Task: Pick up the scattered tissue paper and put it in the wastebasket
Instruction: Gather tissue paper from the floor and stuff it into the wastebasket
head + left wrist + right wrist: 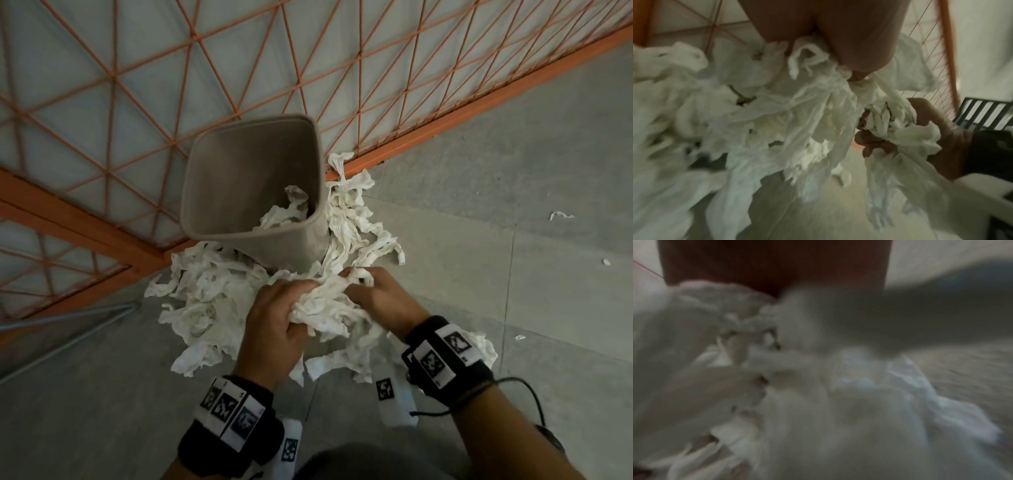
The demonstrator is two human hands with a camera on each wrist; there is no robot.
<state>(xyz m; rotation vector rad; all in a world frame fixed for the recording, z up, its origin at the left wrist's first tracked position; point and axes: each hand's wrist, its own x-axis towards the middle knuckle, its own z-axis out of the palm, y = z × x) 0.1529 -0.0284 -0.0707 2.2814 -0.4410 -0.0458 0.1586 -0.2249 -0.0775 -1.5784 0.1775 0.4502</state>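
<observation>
A grey wastebasket point(205, 192) stands on the floor against an orange lattice; a few white tissue strips point(284, 214) lie inside it. Around its base spreads a big heap of white tissue paper point(205, 294). Just in front of the basket, my left hand point(274, 325) and my right hand point(380, 294) both grip one bunch of tissue point(329, 308) between them, fingers curled into it. In the left wrist view the right hand point(920, 126) clutches a wad, with tissue point(777, 121) hanging below. The right wrist view is blurred: only white tissue point(818, 402) shows.
An orange metal lattice fence point(445, 113) runs behind the basket. Small tissue scraps point(560, 215) lie on the grey floor to the right. A thin grey rod frame point(68, 320) lies at the left.
</observation>
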